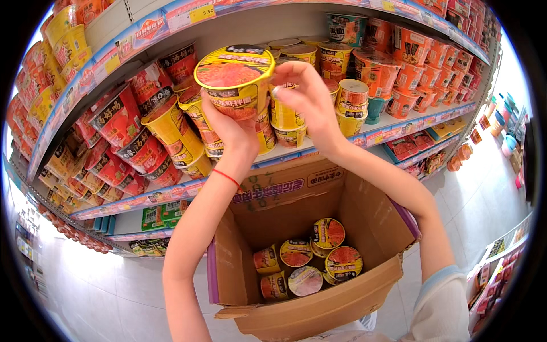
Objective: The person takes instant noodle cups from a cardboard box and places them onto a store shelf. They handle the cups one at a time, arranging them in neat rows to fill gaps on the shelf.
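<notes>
My left hand (233,128) holds a yellow instant noodle cup (235,83) from below, its printed lid tilted towards me, in front of the shelf. Close to the right side of that cup is my right hand (301,96), raised with its fingers curved and apart; whether a fingertip touches the rim I cannot tell. Stacked yellow cups (288,113) stand on the shelf behind both hands. Below my forearms is an open cardboard box (295,205) with several yellow noodle cups (296,253) at its bottom, some upright and some on their sides.
Red noodle bowls (141,147) lean in stacks at the left, and orange noodle cups (408,77) fill the right. A shelf edge with price tags (171,21) runs above my hands. Green packs (160,217) sit on a lower shelf. A white wire rack (502,252) stands at lower right.
</notes>
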A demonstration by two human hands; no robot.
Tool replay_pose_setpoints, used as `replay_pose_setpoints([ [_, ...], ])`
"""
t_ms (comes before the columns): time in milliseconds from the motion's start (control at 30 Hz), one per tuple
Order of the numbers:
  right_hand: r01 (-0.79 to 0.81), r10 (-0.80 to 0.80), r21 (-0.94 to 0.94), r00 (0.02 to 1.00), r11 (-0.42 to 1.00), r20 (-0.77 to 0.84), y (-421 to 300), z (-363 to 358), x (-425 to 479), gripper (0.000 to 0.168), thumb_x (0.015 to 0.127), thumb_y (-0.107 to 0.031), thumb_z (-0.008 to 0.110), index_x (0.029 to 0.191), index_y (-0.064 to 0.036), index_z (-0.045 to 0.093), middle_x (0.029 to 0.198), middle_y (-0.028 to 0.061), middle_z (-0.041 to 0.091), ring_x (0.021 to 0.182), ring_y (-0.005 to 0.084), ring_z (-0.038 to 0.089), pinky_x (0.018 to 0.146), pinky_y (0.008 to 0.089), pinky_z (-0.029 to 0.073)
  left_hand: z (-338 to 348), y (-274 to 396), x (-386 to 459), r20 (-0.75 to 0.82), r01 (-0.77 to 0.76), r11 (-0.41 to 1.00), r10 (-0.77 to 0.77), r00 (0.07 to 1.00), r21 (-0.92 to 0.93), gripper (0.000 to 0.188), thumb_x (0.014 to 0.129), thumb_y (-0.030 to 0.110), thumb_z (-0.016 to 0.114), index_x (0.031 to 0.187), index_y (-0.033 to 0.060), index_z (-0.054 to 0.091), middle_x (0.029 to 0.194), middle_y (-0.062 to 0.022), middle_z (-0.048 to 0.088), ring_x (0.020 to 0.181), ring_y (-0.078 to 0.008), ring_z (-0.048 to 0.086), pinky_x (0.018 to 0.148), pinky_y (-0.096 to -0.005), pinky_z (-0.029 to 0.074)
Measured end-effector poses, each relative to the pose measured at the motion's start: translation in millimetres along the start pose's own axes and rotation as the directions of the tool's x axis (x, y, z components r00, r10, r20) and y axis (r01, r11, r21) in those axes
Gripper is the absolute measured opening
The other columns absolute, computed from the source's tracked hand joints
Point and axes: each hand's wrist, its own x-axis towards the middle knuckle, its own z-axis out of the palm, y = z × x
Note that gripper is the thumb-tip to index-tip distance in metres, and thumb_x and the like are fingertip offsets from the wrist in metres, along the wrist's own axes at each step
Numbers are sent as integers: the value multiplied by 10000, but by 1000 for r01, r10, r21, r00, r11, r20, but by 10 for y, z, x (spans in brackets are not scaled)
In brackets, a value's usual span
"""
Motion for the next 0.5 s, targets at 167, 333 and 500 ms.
replay_pose_setpoints([
  [167, 159, -134, -304, 986, 939, 103, 15, 113, -40, 969, 699, -297, 779, 1377, 79, 198, 1325, 223, 324, 1266, 311, 346, 1067, 392, 299, 46, -13, -45, 82, -91, 992, 83, 993, 92, 495, 964, 484, 291, 1273, 129, 446, 1234, -40, 526, 1141, -188, 514, 928, -364, 449],
  [333, 114, -117, -181, 993, 977, -5, 44, 107, 27, 993, 724, -244, 776, 1414, 59, 129, 1365, 210, 339, 1299, 282, 347, 1066, 382, 318, -36, -91, -62, 302, -218, 952, 147, 942, 214, 451, 984, 402, 335, 1324, 113, 400, 1333, -44, 464, 1254, -198, 428, 1040, -412, 342],
  [500, 127, -122, 50, 988, 991, -89, 36, 35, 125, 943, 725, -116, 781, 1421, 15, 158, 1350, 158, 380, 1258, 223, 405, 1037, 348, 373, -42, -189, -88, 312, -229, 923, 129, 941, 309, 436, 970, 398, 381, 1275, 91, 434, 1250, -30, 512, 1206, -158, 448, 1017, -372, 315],
])
